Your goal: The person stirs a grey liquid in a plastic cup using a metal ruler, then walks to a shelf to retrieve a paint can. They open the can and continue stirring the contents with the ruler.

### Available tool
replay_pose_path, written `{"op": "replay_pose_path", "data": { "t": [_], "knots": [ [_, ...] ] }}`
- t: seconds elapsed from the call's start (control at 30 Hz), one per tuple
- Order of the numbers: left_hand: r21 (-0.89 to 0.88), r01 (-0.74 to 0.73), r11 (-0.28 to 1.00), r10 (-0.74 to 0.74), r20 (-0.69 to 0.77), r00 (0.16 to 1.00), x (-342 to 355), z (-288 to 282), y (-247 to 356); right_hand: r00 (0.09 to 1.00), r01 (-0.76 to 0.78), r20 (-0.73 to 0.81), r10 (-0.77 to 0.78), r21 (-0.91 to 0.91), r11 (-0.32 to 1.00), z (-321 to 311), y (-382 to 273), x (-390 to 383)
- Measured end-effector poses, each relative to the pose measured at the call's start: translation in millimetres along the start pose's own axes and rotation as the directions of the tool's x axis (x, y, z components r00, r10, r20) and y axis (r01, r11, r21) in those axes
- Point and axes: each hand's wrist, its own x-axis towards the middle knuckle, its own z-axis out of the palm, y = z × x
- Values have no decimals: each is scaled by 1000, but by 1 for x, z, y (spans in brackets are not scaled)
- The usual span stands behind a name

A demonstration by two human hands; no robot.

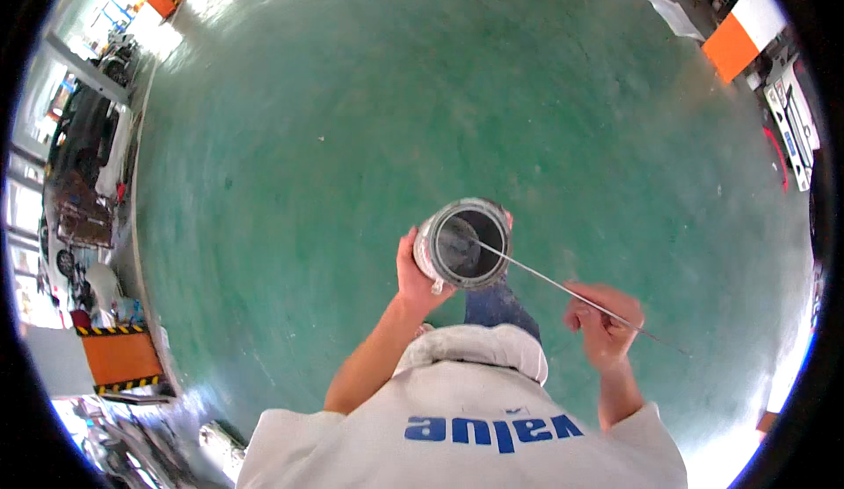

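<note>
An open round can (pixel 424 248) with a grey-smeared rim is tilted so that its mouth shows. My left hand (pixel 411 273) wraps around the can's left side, and fingertips show at its far right edge. Grey residue coats the inside; how full it is I cannot make out. A thin metal rod (pixel 549 280) reaches into the can's mouth, its inner tip resting near the grey matter. My right hand (pixel 607 320) is closed on the rod's outer part, to the right of the can. The rod's other end sticks out past that hand.
Green painted floor (pixel 308 137) spreads all around me. Along the left stand vehicles and car parts (pixel 79 155), with an orange-and-white pillar (pixel 123 360) nearby. Another orange-and-white pillar (pixel 734 45) and a white panel (pixel 796 128) are at the right. My leg (pixel 503 304) shows below the can.
</note>
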Motion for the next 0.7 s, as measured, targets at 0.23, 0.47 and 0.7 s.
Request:
{"op": "replay_pose_path", "data": {
  "t": [0.23,0.47,0.7],
  "knots": [
    [33,-149,988,153,-246,957,259,52,108,989,139,61,-134,-74,988,-33,102,287],
    [73,-204,976,214,-183,960,469,84,206,749,516,591,-300,-235,824,-14,190,586],
    [25,-111,993,113,-106,988,731,95,316,865,75,489,116,-354,932,-17,271,823]
  ]
}}
